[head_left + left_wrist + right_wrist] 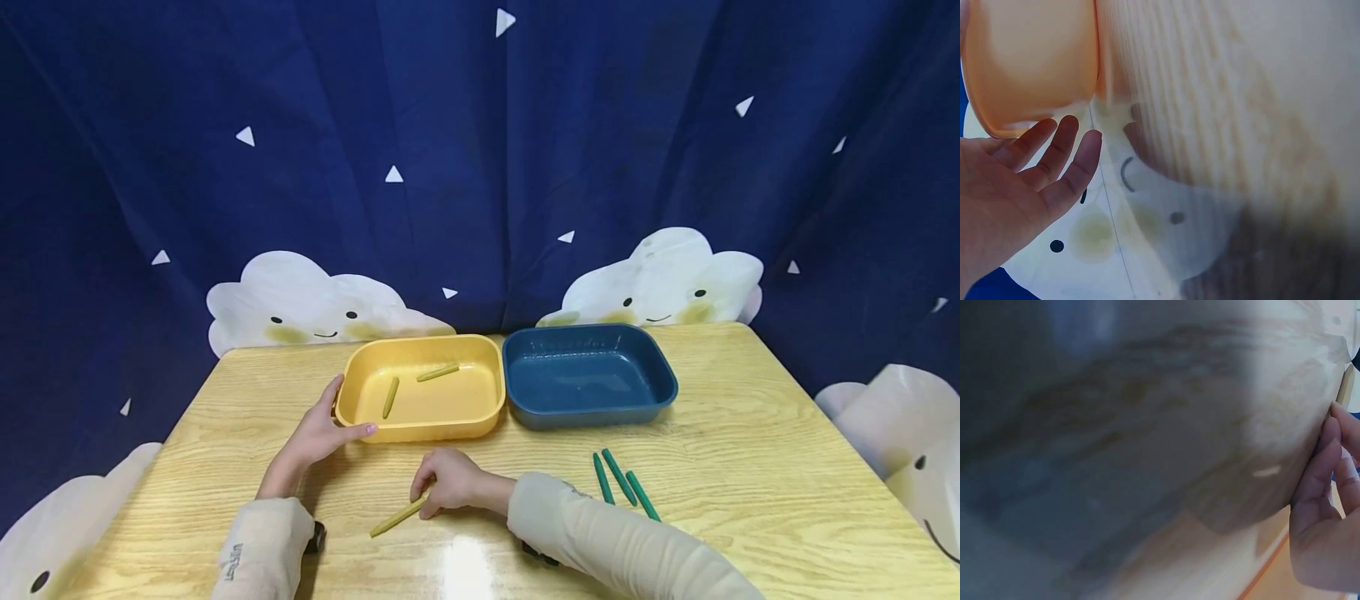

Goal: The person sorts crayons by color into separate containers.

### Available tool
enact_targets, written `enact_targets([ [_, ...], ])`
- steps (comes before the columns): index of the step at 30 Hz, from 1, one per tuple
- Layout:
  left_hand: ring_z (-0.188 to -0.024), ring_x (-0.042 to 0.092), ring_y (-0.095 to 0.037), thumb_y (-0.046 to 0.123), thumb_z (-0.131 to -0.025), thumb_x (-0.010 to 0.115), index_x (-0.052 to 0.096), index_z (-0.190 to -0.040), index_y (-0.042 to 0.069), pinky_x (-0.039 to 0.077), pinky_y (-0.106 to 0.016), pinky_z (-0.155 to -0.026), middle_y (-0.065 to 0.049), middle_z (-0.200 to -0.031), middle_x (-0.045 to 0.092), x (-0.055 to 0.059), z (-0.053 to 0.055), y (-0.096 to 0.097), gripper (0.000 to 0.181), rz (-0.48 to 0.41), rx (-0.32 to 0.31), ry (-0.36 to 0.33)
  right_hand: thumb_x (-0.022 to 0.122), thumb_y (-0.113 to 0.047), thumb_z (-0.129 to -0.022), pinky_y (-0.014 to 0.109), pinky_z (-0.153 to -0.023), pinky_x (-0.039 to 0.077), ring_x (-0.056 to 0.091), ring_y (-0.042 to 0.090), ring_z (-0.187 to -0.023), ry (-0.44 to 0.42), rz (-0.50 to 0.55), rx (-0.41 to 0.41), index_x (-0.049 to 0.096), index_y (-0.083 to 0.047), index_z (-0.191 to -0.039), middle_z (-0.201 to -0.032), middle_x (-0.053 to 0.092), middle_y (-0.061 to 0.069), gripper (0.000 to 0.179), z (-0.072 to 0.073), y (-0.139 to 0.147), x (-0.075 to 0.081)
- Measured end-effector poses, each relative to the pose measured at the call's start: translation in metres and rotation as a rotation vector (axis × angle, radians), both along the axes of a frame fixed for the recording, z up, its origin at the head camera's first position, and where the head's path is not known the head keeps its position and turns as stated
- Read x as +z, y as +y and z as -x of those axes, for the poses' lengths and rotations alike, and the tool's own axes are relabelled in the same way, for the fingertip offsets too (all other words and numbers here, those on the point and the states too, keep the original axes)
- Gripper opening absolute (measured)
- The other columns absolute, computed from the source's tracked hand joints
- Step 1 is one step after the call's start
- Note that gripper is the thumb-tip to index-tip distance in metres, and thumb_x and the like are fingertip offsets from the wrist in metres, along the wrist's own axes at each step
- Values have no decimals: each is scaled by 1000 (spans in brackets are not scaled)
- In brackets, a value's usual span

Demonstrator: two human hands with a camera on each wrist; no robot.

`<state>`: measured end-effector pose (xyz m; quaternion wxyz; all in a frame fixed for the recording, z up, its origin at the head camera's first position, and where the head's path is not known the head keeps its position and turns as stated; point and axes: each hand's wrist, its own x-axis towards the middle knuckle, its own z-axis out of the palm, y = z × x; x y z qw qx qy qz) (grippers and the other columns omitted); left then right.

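A yellow tray [420,431] holds two yellow crayons, one crayon [438,372] near its back wall and another crayon [391,397] toward the left. My left hand [318,433] rests against the tray's front left corner, thumb along the front rim and fingers spread on the left side. In the left wrist view, the fingers [1063,153] are loosely bent beside the tray wall. Just in front of the tray, my right hand [450,479] pinches one end of a yellow crayon [396,518] low over the table. The right wrist view shows thumb and fingertips together.
A dark blue tray [592,415] stands right of the yellow one, side against side. Several green crayons [618,477] lie on the wooden table [750,467] in front of it, partly behind the right sleeve [592,525]. A blue curtain [480,167] hangs behind the table.
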<state>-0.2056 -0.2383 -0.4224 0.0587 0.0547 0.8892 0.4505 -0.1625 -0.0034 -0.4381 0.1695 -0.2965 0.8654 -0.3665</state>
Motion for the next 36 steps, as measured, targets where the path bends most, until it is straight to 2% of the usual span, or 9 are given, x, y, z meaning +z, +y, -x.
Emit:
enact_targets([
  [3, -124, 34, -42, 33, -73, 77, 1, -144, -2, 30, -52, -100, -31, -141, 24, -1, 0, -1, 109, -4, 2, -1, 81, -1, -60, 14, -62, 40, 45, -2, -64, -7, -3, -6, 72, -11, -68, -70, 54, -11, 16, 0, -1, 0],
  [5, -124, 34, -42, 34, -73, 77, 1, -144, -2, 30, -52, -100, -31, -141, 24, -2, 1, -2, 110, -3, 4, -5, 80, 1, -60, 15, -59, 41, 46, -1, -63, -47, 21, -13, 72, -10, -68, -70, 53, -9, 16, 0, -1, 0],
  [8, -125, 34, -41, 35, -72, 77, 1, -145, 0, 30, -51, -100, -30, -142, 24, -3, 1, -2, 111, -8, 6, -14, 77, 8, -62, 18, -51, 46, 49, 2, -55, -169, 110, -33, 70, -4, -68, -66, 56, -4, 15, 1, 0, 0],
  [11, -125, 34, -41, 36, -72, 77, 1, -145, 0, 30, -51, -100, -29, -142, 23, -3, 2, -2, 111, -10, 3, -13, 74, 13, -64, 21, -42, 46, 51, 8, -45, -295, 194, -59, 68, 1, -68, -59, 57, 1, 14, 2, 1, 0],
  [14, -124, 35, -41, 35, -72, 77, 1, -145, -1, 31, -51, -100, -29, -142, 24, -3, 2, -2, 110, -12, 1, -7, 71, 15, -65, 20, -39, 42, 50, 11, -42, -359, 224, -70, 66, 3, -69, -53, 56, 3, 13, 3, 2, 1],
  [18, -123, 35, -41, 33, -73, 77, 2, -145, -1, 31, -51, -99, -29, -141, 25, -2, 1, -2, 109, -16, -2, -1, 70, 14, -66, 19, -39, 40, 50, 10, -43, -375, 217, -57, 66, 4, -69, -51, 55, 2, 12, 4, 3, 3],
  [30, -119, 41, -42, 30, -74, 76, 1, -144, -3, 35, -50, -96, -32, -138, 30, -1, 1, -2, 109, -26, -15, 13, 71, 13, -67, 23, -45, 48, 53, 9, -49, -404, 319, -76, 69, 6, -75, -57, 59, 3, 10, 8, 11, 19],
  [36, -119, 41, -42, 30, -73, 77, 2, -144, -4, 35, -51, -97, -32, -137, 31, -2, 2, -2, 108, -29, -12, 17, 71, 11, -68, 26, -49, 51, 54, 9, -51, -405, 338, -67, 68, 7, -78, -60, 60, 3, 11, 8, 16, 30],
])
